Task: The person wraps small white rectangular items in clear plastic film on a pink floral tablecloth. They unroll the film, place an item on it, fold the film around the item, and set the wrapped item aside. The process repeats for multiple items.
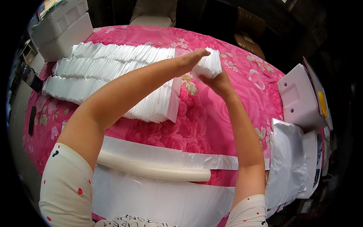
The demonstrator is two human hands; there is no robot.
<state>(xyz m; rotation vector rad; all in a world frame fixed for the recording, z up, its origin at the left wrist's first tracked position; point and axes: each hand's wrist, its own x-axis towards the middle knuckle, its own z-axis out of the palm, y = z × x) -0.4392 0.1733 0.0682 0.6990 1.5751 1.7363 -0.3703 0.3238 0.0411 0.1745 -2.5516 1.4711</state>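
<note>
through the head view, i hold my bent left arm (121,92) slanted up to the right and my right arm (247,140) reaching forward. my left hand (194,60) sits just beyond my right hand (218,82), both in a grip.

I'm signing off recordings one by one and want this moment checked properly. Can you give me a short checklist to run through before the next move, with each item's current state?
1. Left hand on the white stack: ok, at its left side.
2. Right hand on the stack: ok, at its lower right.
3. All fingers placed securely: cannot tell; some are hidden.
4. Rows of thin white pieces fully in sight: not ok; the left forearm covers part of them.
5. White tube apart from both hands: ok.
6. Foam box apart from the right hand: ok, off to the right.
</note>
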